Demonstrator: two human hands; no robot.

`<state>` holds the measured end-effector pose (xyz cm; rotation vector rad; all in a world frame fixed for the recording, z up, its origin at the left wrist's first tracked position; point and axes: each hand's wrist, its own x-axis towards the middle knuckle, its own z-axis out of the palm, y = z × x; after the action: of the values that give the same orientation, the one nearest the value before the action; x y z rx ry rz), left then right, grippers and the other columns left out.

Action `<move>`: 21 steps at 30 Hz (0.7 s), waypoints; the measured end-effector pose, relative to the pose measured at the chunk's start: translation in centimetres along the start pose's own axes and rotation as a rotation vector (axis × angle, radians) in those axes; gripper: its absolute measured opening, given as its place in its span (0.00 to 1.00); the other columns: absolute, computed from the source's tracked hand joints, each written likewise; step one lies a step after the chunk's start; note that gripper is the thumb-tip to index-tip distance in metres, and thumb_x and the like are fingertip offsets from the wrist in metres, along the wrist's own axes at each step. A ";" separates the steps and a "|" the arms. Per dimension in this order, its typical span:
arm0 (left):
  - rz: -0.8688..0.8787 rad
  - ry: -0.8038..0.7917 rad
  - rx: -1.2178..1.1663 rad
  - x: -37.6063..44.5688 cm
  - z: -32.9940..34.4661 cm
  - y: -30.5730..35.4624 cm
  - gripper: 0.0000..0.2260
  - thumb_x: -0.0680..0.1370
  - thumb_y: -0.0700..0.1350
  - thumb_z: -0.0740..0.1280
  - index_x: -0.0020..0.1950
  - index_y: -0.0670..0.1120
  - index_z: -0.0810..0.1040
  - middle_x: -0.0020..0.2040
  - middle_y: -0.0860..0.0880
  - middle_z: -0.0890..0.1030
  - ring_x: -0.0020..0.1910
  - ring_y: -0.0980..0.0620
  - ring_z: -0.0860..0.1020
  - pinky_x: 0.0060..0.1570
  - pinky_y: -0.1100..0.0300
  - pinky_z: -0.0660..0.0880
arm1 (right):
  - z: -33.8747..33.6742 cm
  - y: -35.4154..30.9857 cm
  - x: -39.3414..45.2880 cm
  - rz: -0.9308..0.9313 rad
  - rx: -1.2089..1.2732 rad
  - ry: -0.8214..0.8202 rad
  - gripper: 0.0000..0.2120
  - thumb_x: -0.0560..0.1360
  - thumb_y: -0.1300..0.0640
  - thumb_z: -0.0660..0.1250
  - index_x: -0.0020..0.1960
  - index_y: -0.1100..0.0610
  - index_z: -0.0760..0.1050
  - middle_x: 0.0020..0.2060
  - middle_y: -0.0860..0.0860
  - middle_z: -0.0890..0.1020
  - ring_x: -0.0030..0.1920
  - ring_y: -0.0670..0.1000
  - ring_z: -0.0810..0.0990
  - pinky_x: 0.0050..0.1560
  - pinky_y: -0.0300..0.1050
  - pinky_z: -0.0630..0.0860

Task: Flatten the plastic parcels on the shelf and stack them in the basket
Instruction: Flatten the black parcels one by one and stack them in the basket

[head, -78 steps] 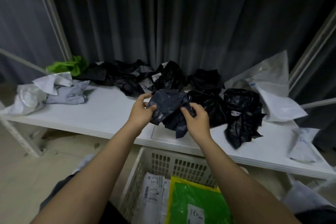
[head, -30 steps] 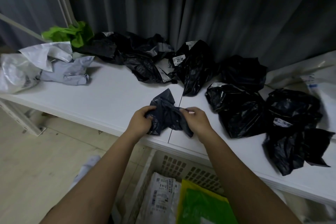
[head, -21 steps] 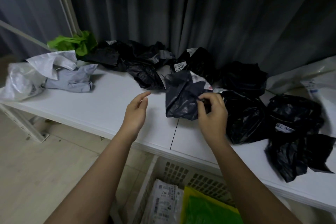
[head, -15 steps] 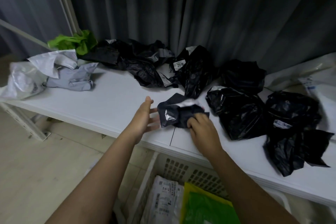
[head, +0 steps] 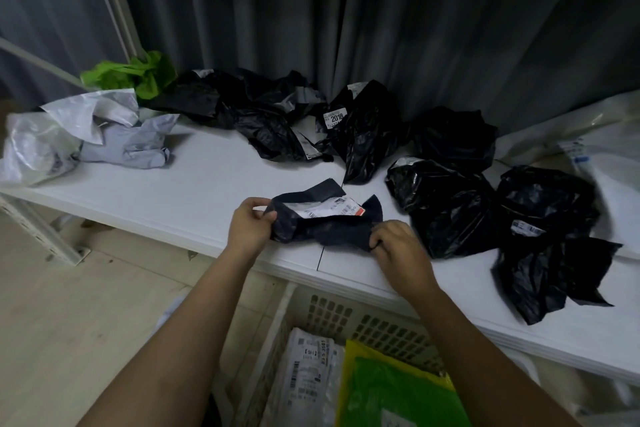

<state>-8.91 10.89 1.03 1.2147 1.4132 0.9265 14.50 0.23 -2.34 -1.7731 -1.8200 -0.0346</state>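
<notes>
Both the left hand (head: 250, 222) and the right hand (head: 398, 246) pinch a dark parcel (head: 325, 224) with an unreadable label, while a black parcel (head: 363, 128) behind reads "2018".

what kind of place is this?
Likely a parcel sorting or storage room. A white metal-framed shelf holds crumpled courier bags, one black bag with a printed label. A plastic basket below holds flattened mailers. Grey curtains hang behind.

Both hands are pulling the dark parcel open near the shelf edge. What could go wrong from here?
1. The parcel lies near the shelf edge; pulled by the left hand and right hand, it may slide off beside the basket.
2. Its white label looks creased; hard pulling might tear it.
3. The black bags lie near the right hand, which may knock them.
</notes>
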 end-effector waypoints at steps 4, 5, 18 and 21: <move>-0.065 -0.119 0.112 0.2 0.0 -0.9 0.10 0.79 0.35 0.62 0.59 0.43 0.71 0.44 0.42 0.79 0.38 0.48 0.76 0.44 0.56 0.74 | -0.6 0.2 -0.5 0.122 0.026 -0.063 0.13 0.65 0.72 0.66 0.38 0.54 0.71 0.40 0.46 0.74 0.49 0.52 0.71 0.45 0.43 0.67; -0.076 -0.148 0.147 0.1 0.1 -0.9 0.10 0.79 0.35 0.60 0.59 0.44 0.70 0.48 0.41 0.79 0.40 0.47 0.77 0.44 0.56 0.74 | -0.7 -0.2 -0.4 0.131 0.067 -0.065 0.13 0.66 0.71 0.64 0.38 0.54 0.70 0.41 0.46 0.73 0.49 0.51 0.70 0.47 0.44 0.68; 0.077 -0.241 0.463 0.8 0.9 1.3 0.18 0.81 0.41 0.54 0.69 0.43 0.70 0.68 0.43 0.72 0.66 0.44 0.70 0.63 0.57 0.65 | 1.4 -2.5 3.9 0.406 0.370 0.087 0.06 0.79 0.61 0.63 0.47 0.58 0.79 0.45 0.55 0.80 0.46 0.50 0.77 0.43 0.27 0.66; 0.200 -0.319 0.463 1.3 2.4 1.1 0.14 0.82 0.48 0.59 0.64 0.44 0.74 0.61 0.46 0.78 0.60 0.46 0.74 0.55 0.59 0.68 | 1.3 -2.4 4.4 0.381 0.382 0.085 0.07 0.78 0.61 0.64 0.48 0.59 0.82 0.44 0.54 0.82 0.44 0.46 0.75 0.44 0.25 0.66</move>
<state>-6.27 12.22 1.36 1.7894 1.2979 0.5110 12.09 4.49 -0.70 -1.7725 -1.2992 0.3574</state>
